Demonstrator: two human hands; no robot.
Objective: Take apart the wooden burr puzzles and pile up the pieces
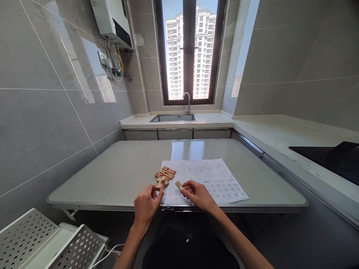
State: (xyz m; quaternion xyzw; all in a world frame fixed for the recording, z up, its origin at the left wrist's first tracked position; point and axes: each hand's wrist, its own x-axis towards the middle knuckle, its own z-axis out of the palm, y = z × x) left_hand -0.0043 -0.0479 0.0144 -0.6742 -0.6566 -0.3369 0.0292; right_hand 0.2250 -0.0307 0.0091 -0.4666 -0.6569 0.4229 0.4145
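Observation:
My left hand [147, 203] pinches a small assembly of interlocking wooden puzzle pieces [162, 182] at the front of the table. Between the thumb and fingertips of my right hand [198, 194] is a single small wooden puzzle piece [178, 185], pale and flat, apart from the assembly. Just behind the assembly lie several flat notched wooden pieces [167, 172], brownish orange, partly on the paper. Under both hands spreads a large white instruction sheet [209, 175] printed with rows of small diagrams, too fine to read.
The white folding table [117, 168] has a seam down its middle. Beyond it stand a counter with a sink [174, 118] and faucet [188, 102]. A black object [333, 157] lies on the right counter. White perforated racks [28, 235] sit low at left.

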